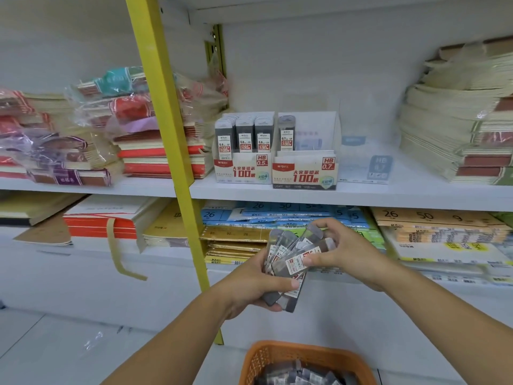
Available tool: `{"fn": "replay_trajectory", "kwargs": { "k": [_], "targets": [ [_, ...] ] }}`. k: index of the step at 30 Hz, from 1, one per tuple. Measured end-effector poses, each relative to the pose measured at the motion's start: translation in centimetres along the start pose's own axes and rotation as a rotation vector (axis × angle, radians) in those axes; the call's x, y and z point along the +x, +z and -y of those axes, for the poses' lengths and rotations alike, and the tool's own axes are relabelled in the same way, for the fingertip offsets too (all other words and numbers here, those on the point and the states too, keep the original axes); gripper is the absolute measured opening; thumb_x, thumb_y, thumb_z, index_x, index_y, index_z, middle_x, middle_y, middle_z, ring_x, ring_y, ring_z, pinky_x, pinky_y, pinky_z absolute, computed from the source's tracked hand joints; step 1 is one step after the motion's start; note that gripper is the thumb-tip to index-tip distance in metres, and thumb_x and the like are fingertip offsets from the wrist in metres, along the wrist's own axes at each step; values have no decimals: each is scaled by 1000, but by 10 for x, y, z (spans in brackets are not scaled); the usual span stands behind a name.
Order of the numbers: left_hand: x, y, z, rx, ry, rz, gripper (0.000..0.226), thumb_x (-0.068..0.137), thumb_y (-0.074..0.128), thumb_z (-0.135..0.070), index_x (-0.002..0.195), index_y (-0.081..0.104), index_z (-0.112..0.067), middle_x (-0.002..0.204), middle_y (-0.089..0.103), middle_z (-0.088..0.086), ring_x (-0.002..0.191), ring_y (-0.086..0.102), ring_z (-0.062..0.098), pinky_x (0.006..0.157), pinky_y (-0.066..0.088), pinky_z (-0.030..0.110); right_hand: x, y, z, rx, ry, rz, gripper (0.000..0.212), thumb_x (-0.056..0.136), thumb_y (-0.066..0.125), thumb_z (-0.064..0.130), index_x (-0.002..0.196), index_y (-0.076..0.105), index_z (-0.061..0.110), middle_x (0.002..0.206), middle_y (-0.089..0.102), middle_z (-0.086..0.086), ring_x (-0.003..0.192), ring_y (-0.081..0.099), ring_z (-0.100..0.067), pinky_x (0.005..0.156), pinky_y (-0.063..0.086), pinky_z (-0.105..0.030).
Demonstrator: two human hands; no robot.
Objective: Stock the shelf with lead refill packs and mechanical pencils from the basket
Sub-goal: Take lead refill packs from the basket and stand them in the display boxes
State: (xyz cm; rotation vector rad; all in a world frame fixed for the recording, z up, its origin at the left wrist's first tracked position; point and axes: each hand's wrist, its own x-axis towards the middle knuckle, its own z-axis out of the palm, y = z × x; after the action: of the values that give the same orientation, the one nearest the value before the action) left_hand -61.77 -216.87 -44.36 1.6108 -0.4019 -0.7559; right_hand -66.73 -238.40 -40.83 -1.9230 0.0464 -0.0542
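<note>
The left hand (pixel 258 284) has its fingers curled beneath a loose fan of lead refill packs (pixel 287 263), thumb pressed across the front, held in the air before the lower shelving and above the orange basket (pixel 299 350), where more packs lie. The right hand (pixel 347 254) pinches the uppermost pack between thumb and fingertips. The fan looks untidy, so drawing one pack out could drag its neighbours loose and drop them to the floor. The likelier fault is a mix-up, since two near-identical display boxes stand touching on the shelf (pixel 388 198) and the sizes on the held packs are too blurred to read. The left box (pixel 243 165), seemingly full with three rows, reads "HB 0.5", with "100" in red, Chinese characters and an M&G mark; its packs show "0.5" and "100". The right box (pixel 305 170) reads "HB 0.7" with the same "100" – only one pack stands in it, marked "0.7". Just beside it a clear box (pixel 363 162) carries a faint "HB" tag, the rest illegible. Pads below show "26", "50" and "9".
</note>
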Motion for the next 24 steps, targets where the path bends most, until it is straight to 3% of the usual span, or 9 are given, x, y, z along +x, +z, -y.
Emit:
{"fn": "replay_trajectory", "kwargs": {
  "k": [4, 8, 13, 16, 19, 21, 24],
  "targets": [
    [0, 4, -3, 52, 34, -55, 77, 63, 92, -23, 125, 52, -43, 113, 71, -6, 95, 72, 19, 65, 59, 29, 0, 2, 2, 21, -35, -6, 54, 67, 88, 26, 102, 57, 52, 97, 74, 11, 90, 71, -12, 80, 56, -30],
    [0, 6, -6, 87, 56, -95, 71, 65, 92, -20, 115, 51, -49, 111, 70, -6, 92, 71, 20, 62, 58, 27, 0, 5, 1, 113, -31, -13, 52, 72, 85, 18, 108, 58, 42, 97, 75, 4, 88, 73, -19, 75, 60, -35],
    [0, 4, -8, 38, 80, -144, 61, 69, 90, -21, 111, 54, -46, 95, 75, -17, 84, 75, 11, 60, 58, 28, 3, 6, 3, 233, 5, -147, 56, 67, 86, 21, 110, 50, 28, 100, 72, -10, 83, 74, -26, 81, 59, -40],
    [-3, 1, -11, -13, 92, -192, 58, 70, 90, -22, 111, 55, -46, 92, 74, -19, 84, 75, 8, 61, 58, 27, 2, 4, 10, 375, 7, -178, 34, 82, 74, 6, 107, 52, 14, 102, 70, -19, 82, 74, -27, 68, 61, -30],
    [-5, -4, -13, -48, 106, -286, 56, 71, 90, -20, 110, 57, -43, 95, 75, -14, 88, 74, 17, 60, 58, 27, 0, -4, 20, 507, 9, -175, 19, 94, 55, -2, 110, 53, 7, 106, 66, -24, 88, 73, -28, 67, 60, -29],
    [-6, -8, -13, -76, 120, -335, 55, 71, 90, -20, 113, 59, -39, 101, 74, -10, 92, 71, 18, 60, 57, 27, -3, -9, 25, 593, -3, -162, 18, 98, 46, -4, 110, 54, 4, 107, 64, -27, 88, 73, -29, 66, 60, -31],
    [-9, -11, -16, -116, 144, -357, 52, 71, 90, -20, 112, 61, -36, 93, 76, -13, 87, 73, 14, 60, 57, 27, -6, -10, 31, 599, -23, -164, 19, 100, 42, -2, 109, 57, 3, 106, 64, -28, 88, 73, -29, 65, 60, -32]
  ]
}}
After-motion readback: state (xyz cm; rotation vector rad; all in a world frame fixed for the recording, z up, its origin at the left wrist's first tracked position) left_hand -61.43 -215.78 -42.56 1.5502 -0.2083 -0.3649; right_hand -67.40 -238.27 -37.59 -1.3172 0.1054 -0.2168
